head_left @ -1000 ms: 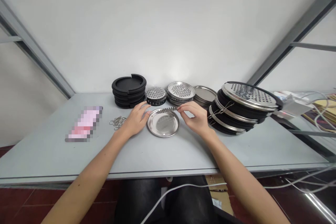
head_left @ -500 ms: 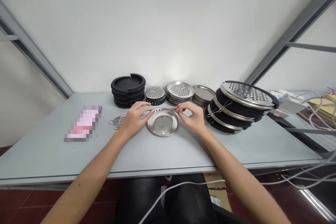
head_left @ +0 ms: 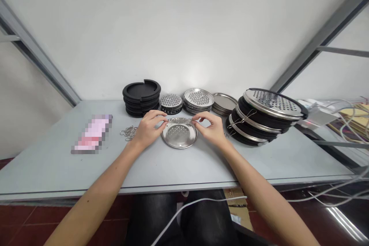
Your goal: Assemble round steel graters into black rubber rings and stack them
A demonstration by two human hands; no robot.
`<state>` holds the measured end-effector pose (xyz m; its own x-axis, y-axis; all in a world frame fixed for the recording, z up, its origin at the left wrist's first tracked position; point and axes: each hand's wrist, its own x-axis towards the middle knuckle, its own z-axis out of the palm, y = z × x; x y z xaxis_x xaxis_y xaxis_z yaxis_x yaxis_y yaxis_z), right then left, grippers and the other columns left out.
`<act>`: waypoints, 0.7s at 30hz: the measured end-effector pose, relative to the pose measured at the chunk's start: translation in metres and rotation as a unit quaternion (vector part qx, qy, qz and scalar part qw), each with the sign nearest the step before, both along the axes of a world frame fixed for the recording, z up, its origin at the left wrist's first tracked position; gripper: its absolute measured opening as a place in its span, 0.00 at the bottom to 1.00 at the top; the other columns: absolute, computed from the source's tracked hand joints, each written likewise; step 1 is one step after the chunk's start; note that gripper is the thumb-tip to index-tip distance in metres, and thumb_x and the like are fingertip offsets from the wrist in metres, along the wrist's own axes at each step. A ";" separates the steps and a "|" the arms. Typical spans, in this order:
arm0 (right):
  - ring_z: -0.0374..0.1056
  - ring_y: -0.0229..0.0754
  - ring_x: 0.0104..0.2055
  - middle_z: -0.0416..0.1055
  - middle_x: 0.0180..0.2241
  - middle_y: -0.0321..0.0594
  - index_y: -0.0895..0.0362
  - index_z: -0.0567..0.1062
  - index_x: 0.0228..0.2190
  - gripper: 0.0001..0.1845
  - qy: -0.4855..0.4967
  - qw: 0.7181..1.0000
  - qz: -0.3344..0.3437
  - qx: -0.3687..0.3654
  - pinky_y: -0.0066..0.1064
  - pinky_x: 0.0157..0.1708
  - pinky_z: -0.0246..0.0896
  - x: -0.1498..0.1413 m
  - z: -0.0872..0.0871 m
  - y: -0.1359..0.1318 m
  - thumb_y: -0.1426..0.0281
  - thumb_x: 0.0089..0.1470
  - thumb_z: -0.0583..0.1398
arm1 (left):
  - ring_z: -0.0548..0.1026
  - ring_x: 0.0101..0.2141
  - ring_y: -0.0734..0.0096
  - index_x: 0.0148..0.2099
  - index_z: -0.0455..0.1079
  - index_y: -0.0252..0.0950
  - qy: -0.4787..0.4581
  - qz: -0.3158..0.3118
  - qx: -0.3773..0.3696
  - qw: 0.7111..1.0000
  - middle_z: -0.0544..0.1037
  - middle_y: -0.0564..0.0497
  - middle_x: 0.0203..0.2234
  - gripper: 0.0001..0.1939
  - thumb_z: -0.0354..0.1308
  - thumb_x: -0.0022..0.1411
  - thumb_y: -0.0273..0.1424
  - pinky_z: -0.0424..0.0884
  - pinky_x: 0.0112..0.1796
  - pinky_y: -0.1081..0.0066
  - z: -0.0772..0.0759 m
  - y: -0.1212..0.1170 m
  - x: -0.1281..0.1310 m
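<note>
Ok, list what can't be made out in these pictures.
Head view:
- Thin curved steel strip: its ends are hidden by the fingers of the left hand and right hand.
- Pink rectangular packet: pixelated, so any print is unreadable.
- Small steel wire rings: too small and tangled to count.

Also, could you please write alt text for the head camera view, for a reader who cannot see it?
The left hand and right hand pinch a thin toothed metal strip at the far edge of a round perforated steel disc on a pale grey table. Stacks of black rings and perforated steel discs stand behind, with small wire loops to the left.
</note>
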<state>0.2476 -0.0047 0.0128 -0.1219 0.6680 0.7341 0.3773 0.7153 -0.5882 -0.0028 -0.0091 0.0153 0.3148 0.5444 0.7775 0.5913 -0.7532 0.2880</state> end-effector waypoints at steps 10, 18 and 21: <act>0.73 0.42 0.36 0.79 0.37 0.42 0.57 0.78 0.35 0.09 -0.053 0.987 -0.046 -0.145 0.32 0.33 0.66 0.010 -0.007 0.014 0.68 0.53 0.60 | 0.73 0.41 0.65 0.35 0.75 0.37 0.001 -0.012 0.019 1.000 0.78 0.48 0.38 0.04 0.60 0.61 0.25 0.72 0.44 0.63 0.000 0.001 0.000; 0.73 0.44 0.39 0.78 0.37 0.44 0.58 0.77 0.37 0.09 -0.125 0.978 -0.045 -0.163 0.34 0.37 0.67 0.012 -0.013 0.018 0.69 0.55 0.59 | 0.72 0.45 0.61 0.32 0.76 0.38 0.081 -0.065 -0.032 0.994 0.77 0.48 0.40 0.03 0.62 0.59 0.26 0.69 0.48 0.58 0.003 0.003 -0.006; 0.73 0.44 0.40 0.78 0.39 0.44 0.58 0.77 0.38 0.10 -0.154 0.973 -0.044 -0.164 0.34 0.37 0.67 0.013 -0.017 0.020 0.68 0.56 0.58 | 0.71 0.46 0.61 0.32 0.77 0.38 0.094 -0.080 -0.047 0.991 0.77 0.48 0.41 0.03 0.63 0.59 0.28 0.68 0.49 0.58 0.004 0.003 -0.008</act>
<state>0.2601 0.0153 -0.0041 -0.2346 0.8779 0.4174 0.6230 0.4654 -0.6287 -0.0105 -0.0065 0.0191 0.5380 0.5434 0.6444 0.5160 -0.8168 0.2580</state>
